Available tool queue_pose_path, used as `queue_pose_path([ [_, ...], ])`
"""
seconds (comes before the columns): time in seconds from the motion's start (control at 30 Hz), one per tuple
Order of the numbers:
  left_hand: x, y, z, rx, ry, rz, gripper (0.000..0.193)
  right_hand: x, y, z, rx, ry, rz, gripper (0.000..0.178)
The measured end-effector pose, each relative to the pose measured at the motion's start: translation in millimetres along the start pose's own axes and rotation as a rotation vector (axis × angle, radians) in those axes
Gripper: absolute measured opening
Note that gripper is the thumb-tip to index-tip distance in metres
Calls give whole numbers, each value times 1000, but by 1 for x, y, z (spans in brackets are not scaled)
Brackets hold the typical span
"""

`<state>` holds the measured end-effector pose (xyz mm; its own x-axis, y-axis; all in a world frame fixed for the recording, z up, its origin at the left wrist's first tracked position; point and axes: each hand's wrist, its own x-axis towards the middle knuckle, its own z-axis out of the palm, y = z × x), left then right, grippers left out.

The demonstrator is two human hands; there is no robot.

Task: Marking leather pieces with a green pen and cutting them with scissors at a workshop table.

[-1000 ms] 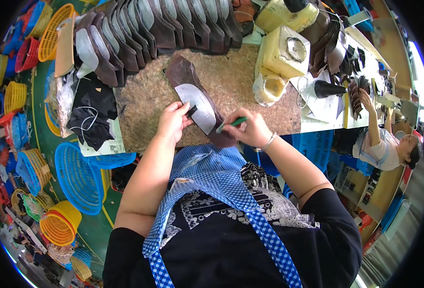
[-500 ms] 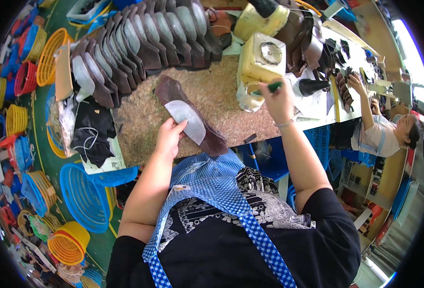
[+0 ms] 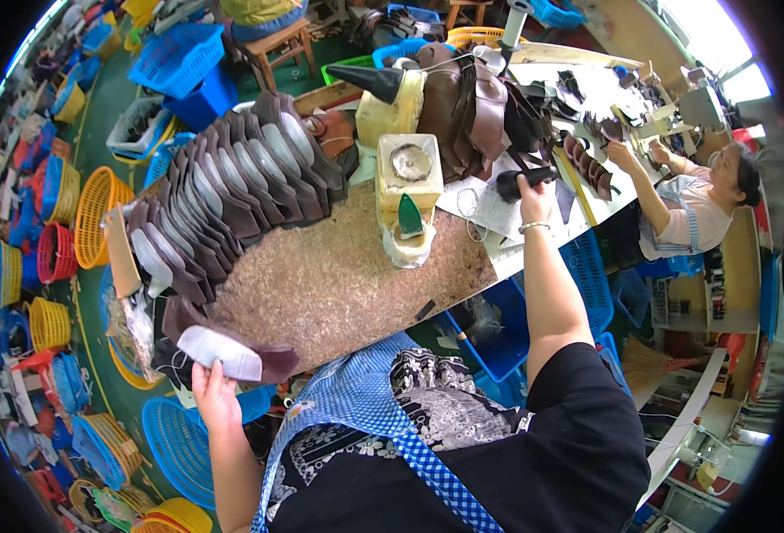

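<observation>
My left hand (image 3: 217, 397) pinches a dark brown leather piece (image 3: 277, 362) by its pale grey backing patch (image 3: 220, 353), holding it past the bench's near left corner. My right hand (image 3: 534, 202) is closed round a black tapered tool (image 3: 521, 182) over the white papers at the right; its exact kind is unclear. Between the hands, farther back, stands a glue-smeared yellow container (image 3: 409, 173) with a round opening on top. A green-handled tool (image 3: 409, 213) rests in the small cup (image 3: 407, 247) at its front.
A long row of overlapping brown leather pieces (image 3: 241, 178) with grey patches fills the bench's back left. Brown leather (image 3: 463, 111) is heaped behind the container, beside a black cone (image 3: 370, 82). A co-worker (image 3: 689, 204) works at the far right. Blue baskets (image 3: 174, 444) stand beside the bench.
My right hand has left the green-handled tool in the cup and moved right to the black tool. My left hand has carried the leather piece left and nearer. The view has shifted.
</observation>
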<state>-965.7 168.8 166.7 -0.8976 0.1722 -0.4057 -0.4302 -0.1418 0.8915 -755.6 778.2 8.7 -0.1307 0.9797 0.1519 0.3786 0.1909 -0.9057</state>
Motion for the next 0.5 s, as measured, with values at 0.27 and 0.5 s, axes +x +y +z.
queue_pose_path([
  [0.27, -11, 3, -45, 4, 120, 119, 31, -77, -168, 2, 613, -22, 235, 33],
  [0.5, 9, 24, -50, 30, 103, 149, 30, -142, -245, 61, -176, -614, -437, 40],
])
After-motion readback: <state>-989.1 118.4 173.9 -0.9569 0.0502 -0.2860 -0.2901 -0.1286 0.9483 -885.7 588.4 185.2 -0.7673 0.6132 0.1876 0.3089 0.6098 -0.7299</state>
